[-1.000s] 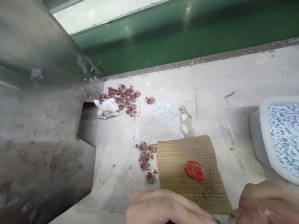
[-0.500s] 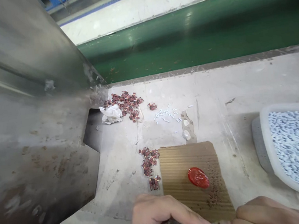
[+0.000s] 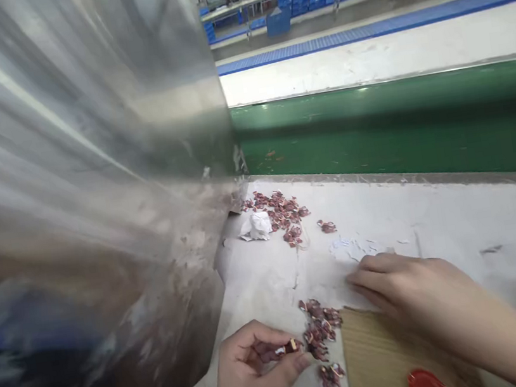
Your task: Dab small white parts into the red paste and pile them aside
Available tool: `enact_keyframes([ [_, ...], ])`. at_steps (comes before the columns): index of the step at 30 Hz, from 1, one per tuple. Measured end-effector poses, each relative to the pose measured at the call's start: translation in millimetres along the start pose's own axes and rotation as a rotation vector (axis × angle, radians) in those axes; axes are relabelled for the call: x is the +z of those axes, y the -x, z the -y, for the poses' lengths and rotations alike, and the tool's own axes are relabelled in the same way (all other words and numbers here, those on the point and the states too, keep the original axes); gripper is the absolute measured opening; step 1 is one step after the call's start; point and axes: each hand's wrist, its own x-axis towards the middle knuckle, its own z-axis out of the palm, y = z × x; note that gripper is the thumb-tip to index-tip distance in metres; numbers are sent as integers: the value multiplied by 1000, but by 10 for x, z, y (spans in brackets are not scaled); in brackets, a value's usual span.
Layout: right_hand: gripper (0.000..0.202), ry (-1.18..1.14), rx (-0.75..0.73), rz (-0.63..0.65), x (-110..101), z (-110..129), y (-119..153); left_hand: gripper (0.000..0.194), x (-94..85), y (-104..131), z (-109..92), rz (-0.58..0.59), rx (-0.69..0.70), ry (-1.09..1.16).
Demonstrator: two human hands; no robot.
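Note:
My left hand [image 3: 257, 373] is low in the picture, its fingers curled around a small dark red part with a copper-coloured end [image 3: 287, 347]. Just right of it lies a near heap of the same red parts [image 3: 321, 329] beside a cardboard sheet [image 3: 382, 358]. My right hand [image 3: 406, 291] reaches forward over the far edge of the cardboard, palm down, fingertips on the white table [image 3: 459, 223] next to several small white pieces [image 3: 349, 248]. I cannot see anything held in it. A red blob [image 3: 426, 385] sits on the cardboard.
A large steel housing [image 3: 86, 198] fills the left side. A far heap of red parts [image 3: 282, 209] and a crumpled white wad [image 3: 257, 225] lie by it. A green conveyor belt [image 3: 398, 135] runs behind the table. Blue crates stand far back.
The view has swung up and to the left. My right hand moved forward to the white pieces. My left hand moved left beside the near red heap, still on a small part.

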Motion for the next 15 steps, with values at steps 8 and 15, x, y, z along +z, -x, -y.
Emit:
enact_keyframes([
  [8, 24, 87, -109, 224, 569, -62, -1009, 33, 28, -143, -44, -59, 1, 167],
  [15, 22, 58, -120, 224, 568, 123, -1031, 32, 109, -72, -179, -99, 47, 322],
])
